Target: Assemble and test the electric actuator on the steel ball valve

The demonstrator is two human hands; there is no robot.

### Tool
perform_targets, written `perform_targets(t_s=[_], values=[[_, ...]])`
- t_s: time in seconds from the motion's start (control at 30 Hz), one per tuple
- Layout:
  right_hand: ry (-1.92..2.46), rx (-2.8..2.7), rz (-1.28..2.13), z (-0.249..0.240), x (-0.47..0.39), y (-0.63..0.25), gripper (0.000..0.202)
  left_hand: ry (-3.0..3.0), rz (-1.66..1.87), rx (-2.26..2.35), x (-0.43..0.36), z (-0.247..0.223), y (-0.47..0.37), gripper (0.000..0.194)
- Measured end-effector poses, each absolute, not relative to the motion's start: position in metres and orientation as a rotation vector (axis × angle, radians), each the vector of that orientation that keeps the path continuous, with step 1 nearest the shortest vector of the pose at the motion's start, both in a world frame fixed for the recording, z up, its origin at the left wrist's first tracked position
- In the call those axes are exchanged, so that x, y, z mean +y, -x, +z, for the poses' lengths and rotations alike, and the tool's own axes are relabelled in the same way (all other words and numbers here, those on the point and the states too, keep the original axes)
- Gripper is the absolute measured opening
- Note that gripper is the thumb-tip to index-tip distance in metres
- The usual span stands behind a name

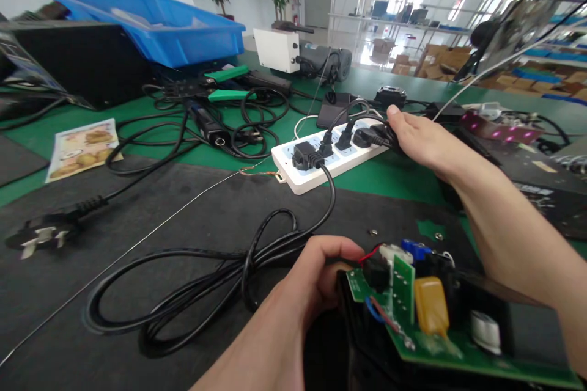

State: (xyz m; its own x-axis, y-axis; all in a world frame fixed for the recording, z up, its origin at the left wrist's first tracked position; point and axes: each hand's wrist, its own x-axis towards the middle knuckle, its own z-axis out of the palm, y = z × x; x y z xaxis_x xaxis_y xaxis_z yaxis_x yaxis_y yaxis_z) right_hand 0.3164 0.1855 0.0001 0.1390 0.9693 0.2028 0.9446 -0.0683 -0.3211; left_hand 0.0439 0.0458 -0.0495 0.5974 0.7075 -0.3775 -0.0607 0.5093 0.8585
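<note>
A green circuit board [413, 330] with a yellow capacitor, blue connectors and wires is seated in a black housing at the lower right. My left hand [316, 275] is closed at the left edge of this unit, its fingertips beside a red wire. Beyond it, a white power strip [339, 159] lies slanted with several black plugs in it. At the strip's right end, my right hand [417, 140] closes around black cords; its lower fingers are hidden. A coiled black power cord [220, 281] runs from the strip's nearest plug [306, 156] across the dark mat.
A loose three-pin plug [46, 232] lies at the left, near a printed picture card [85, 148]. Behind are tangled cables, green-handled pliers [229, 84], a blue bin [183, 30] and a motor [321, 61]. A thin wire [137, 247] crosses the mat. Electronics [504, 125] stand at right.
</note>
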Motion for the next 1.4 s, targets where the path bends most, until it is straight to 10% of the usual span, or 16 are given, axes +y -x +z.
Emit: perform_targets(t_s=[0.17, 1.4], values=[[2.059, -1.883, 0.058, 0.001, 0.186, -0.317, 0.087, -1.091, 0.555, 0.735, 0.026, -0.013, -0.040, 0.082], [2.108, -1.885, 0.064, 0.006, 0.176, -0.316, 0.087, -1.202, 0.551, 0.691, 0.013, 0.012, -0.039, 0.071]])
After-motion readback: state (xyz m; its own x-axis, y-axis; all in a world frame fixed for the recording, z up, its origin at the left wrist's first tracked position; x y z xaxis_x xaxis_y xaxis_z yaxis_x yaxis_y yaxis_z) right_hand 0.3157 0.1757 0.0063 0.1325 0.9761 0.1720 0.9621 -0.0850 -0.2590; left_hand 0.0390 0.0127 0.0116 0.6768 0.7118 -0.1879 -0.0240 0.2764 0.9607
